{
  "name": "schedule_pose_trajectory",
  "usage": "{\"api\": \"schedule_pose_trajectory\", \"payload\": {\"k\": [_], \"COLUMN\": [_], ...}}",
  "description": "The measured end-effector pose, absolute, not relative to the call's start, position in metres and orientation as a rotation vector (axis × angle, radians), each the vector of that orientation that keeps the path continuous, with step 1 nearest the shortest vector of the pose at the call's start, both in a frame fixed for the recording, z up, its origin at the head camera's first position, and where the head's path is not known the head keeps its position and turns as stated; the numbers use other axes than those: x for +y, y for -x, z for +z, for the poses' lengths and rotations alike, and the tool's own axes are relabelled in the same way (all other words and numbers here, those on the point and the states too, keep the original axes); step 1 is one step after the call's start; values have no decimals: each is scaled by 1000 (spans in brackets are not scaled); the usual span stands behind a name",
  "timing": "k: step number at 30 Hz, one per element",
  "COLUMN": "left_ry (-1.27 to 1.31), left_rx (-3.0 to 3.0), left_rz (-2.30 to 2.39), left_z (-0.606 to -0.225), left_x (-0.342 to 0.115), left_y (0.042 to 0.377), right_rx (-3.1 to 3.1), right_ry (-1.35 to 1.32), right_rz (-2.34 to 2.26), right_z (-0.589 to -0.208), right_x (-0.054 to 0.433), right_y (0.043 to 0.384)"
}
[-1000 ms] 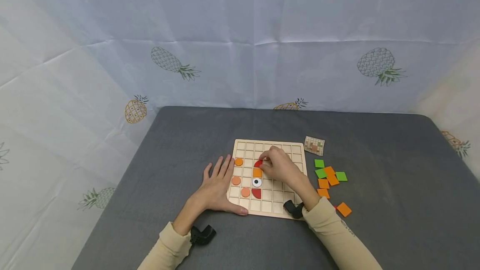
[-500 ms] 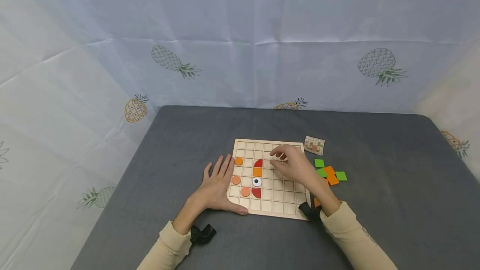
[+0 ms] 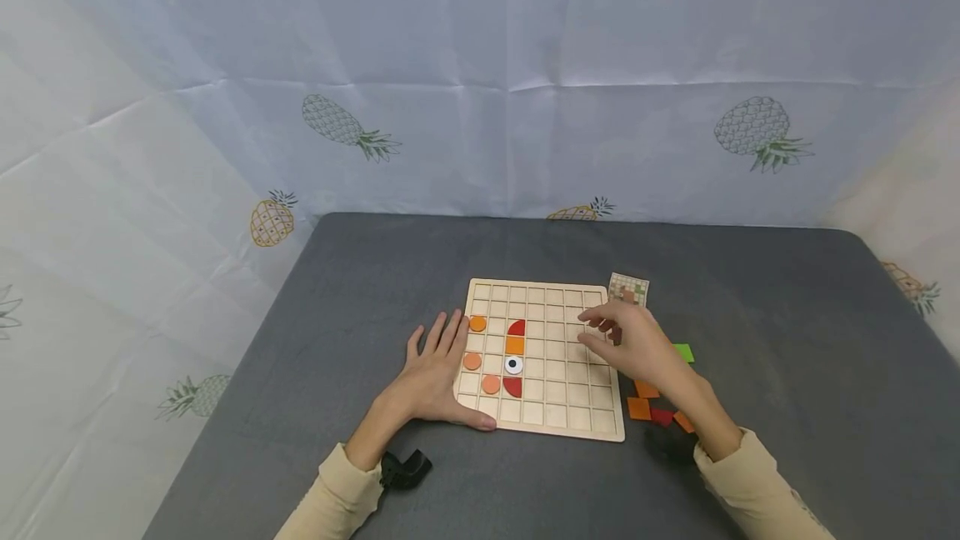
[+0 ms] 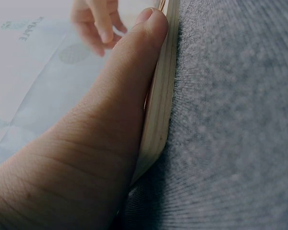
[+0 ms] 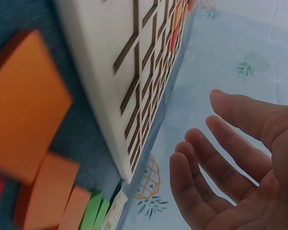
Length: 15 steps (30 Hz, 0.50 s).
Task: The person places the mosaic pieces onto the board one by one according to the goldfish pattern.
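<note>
A wooden grid board (image 3: 555,394) lies on the table. My left hand (image 3: 429,382) rests along its left side, fingers straight and spread; the left wrist view shows the thumb (image 4: 134,57) against the board's edge (image 4: 158,115). Over the board's right edge hovers my right hand (image 3: 637,344), fingers loosely bent and holding nothing. One column holds a red rounded piece (image 3: 517,327), an orange square (image 3: 514,345), a white disc with a black dot (image 3: 513,365) and a red quarter-round piece (image 3: 513,387). Left of these sit orange discs (image 3: 472,361).
Right of the board lie loose orange tiles (image 3: 639,409), a red piece (image 3: 662,417) and a green tile (image 3: 683,352), partly hidden by my right arm. A small pattern card (image 3: 628,287) lies at the board's far right corner. A pineapple-print cloth (image 3: 465,148) hangs behind the table.
My right hand has left the upper red piece, which stays in its cell, and moved right across the board to its right edge. The left hand has kept its place.
</note>
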<state>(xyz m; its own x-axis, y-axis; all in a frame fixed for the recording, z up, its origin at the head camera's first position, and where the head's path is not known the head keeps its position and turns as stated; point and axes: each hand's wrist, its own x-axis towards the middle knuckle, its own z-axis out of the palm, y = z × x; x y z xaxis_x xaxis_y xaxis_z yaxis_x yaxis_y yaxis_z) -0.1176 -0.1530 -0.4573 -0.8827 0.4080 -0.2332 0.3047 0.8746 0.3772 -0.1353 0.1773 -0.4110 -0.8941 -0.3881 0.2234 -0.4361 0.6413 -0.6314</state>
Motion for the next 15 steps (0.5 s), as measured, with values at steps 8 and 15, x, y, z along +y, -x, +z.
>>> {"api": "schedule_pose_trajectory", "payload": {"k": [8, 15], "left_ry": [-533, -533], "left_rx": [2733, 2734], "left_rz": [473, 472], "left_z": [-455, -455], "left_x": [-153, -153], "left_y": [117, 117], "right_rx": [-2873, -2919], "right_ry": [-640, -627], "right_rz": [1056, 1000], "right_z": [-415, -419], "right_x": [208, 230], "right_y": [116, 100]}}
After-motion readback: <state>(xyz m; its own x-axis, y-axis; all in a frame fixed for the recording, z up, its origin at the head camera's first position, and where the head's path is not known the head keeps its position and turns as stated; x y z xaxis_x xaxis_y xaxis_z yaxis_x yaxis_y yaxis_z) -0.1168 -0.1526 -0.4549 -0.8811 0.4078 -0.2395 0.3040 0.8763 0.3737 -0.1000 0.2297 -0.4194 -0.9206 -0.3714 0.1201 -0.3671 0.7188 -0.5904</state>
